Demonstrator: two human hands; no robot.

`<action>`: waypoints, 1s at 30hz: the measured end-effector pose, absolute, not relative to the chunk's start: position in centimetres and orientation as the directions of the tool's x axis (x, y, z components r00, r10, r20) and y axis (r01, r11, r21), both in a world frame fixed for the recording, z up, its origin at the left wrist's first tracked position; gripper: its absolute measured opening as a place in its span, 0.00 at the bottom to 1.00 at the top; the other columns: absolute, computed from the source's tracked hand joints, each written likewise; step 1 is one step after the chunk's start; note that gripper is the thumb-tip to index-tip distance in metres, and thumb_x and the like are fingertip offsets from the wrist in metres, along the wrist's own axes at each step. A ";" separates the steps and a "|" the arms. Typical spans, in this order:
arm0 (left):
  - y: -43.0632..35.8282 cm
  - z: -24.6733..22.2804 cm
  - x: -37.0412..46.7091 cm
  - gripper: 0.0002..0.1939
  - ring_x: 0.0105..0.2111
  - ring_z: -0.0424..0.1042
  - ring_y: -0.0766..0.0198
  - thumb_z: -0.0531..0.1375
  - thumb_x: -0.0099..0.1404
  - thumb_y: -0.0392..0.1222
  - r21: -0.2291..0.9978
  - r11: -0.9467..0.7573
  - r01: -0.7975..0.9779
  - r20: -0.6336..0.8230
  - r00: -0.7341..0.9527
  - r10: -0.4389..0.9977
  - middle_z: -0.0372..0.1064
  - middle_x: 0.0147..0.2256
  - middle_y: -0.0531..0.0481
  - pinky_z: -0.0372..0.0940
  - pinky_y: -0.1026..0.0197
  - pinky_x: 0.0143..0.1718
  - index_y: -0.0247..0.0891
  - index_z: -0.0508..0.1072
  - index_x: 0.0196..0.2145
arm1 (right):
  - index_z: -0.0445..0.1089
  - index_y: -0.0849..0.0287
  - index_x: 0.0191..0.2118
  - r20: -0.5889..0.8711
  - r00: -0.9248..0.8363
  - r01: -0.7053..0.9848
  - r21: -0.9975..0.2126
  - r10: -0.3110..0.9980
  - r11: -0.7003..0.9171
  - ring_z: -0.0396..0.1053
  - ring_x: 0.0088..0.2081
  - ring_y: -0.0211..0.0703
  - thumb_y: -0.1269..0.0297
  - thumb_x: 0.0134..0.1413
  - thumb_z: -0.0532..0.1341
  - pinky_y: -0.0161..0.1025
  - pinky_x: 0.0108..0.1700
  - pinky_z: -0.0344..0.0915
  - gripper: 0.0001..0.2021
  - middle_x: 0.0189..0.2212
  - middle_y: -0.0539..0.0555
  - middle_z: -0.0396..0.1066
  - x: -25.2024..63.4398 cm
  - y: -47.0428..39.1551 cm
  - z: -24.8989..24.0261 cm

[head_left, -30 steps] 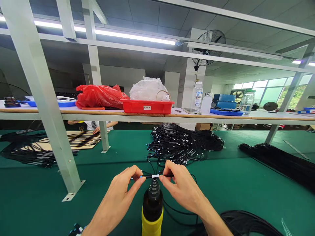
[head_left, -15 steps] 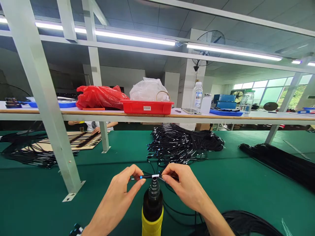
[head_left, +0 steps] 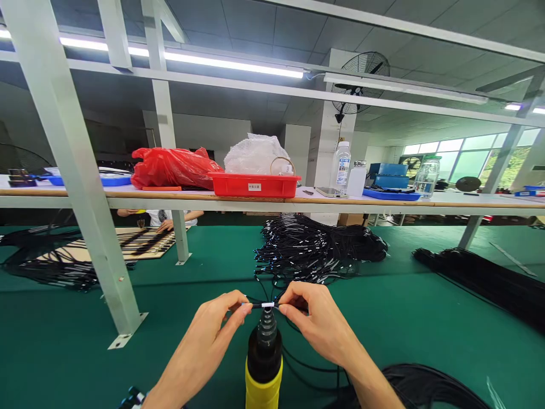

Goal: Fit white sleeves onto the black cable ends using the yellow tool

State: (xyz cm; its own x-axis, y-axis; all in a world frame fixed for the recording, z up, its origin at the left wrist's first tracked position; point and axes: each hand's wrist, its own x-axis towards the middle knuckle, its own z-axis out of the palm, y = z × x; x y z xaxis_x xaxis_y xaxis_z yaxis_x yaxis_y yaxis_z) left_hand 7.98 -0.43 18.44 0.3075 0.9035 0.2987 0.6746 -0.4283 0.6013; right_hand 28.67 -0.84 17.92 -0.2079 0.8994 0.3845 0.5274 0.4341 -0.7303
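Note:
A thin black cable (head_left: 256, 305) with a white sleeve (head_left: 268, 305) is stretched level between my two hands. My left hand (head_left: 217, 326) pinches its left end between thumb and forefinger, mostly covering the blue band there. On the other side, my right hand (head_left: 313, 318) pinches the cable just right of the white sleeve. Directly below stands a heat gun (head_left: 264, 363) with a yellow body and black collar. Its stepped nozzle (head_left: 267, 328) points up at the sleeve; whether they touch I cannot tell.
A large bundle of black cables (head_left: 315, 250) lies ahead, with another bundle (head_left: 481, 284) at right and coiled cable (head_left: 426, 386) near my right forearm. A metal post (head_left: 97, 227) rises at left. The shelf (head_left: 340, 201) carries a red bin (head_left: 255, 186). Someone's hand (head_left: 166, 225) shows behind.
My left fingers have shifted slightly right along the cable and now cover most of its blue band. My right hand and the heat gun have stayed nearly still.

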 end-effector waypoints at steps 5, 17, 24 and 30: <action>-0.4 18.3 7.9 0.17 0.29 0.63 0.61 0.48 0.71 0.53 0.608 -0.419 0.675 0.303 0.290 0.908 0.65 0.27 0.56 0.57 0.64 0.29 0.43 0.69 0.33 | 0.71 0.58 0.29 0.392 -0.185 0.521 -0.738 0.901 0.429 0.66 0.28 0.38 0.72 0.55 0.59 0.33 0.30 0.58 0.06 0.25 0.48 0.70 28.6 -0.7 17.8; -0.6 18.5 7.9 0.11 0.30 0.65 0.61 0.51 0.69 0.46 0.611 -0.440 0.658 0.332 0.291 0.897 0.66 0.29 0.55 0.55 0.64 0.27 0.43 0.68 0.32 | 0.71 0.58 0.30 0.391 -0.165 0.519 -0.746 0.906 0.417 0.67 0.30 0.39 0.72 0.53 0.61 0.34 0.32 0.60 0.03 0.26 0.48 0.72 28.8 -0.7 17.7; -0.7 18.5 7.6 0.12 0.30 0.67 0.63 0.50 0.71 0.49 0.680 -0.430 0.595 0.330 0.275 0.903 0.67 0.28 0.57 0.61 0.64 0.32 0.44 0.67 0.34 | 0.76 0.59 0.28 0.410 -0.153 0.567 -0.709 0.899 0.420 0.66 0.28 0.38 0.73 0.52 0.63 0.34 0.30 0.56 0.05 0.25 0.48 0.74 29.0 -0.9 18.2; -0.9 18.3 7.8 0.23 0.27 0.65 0.62 0.43 0.72 0.58 0.697 -0.379 0.609 0.285 0.249 0.925 0.64 0.25 0.55 0.58 0.62 0.29 0.42 0.65 0.29 | 0.77 0.58 0.27 0.411 -0.170 0.560 -0.708 0.895 0.431 0.66 0.27 0.37 0.74 0.51 0.65 0.33 0.30 0.56 0.06 0.24 0.48 0.74 28.6 -0.9 18.0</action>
State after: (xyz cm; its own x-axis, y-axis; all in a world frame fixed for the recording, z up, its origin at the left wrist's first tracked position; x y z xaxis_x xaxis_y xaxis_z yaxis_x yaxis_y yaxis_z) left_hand 7.78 -0.85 18.27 0.2494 0.9254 0.2852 0.6089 -0.3789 0.6970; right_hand 28.57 -0.93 18.05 -0.1702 0.8955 0.4113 0.5597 0.4313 -0.7075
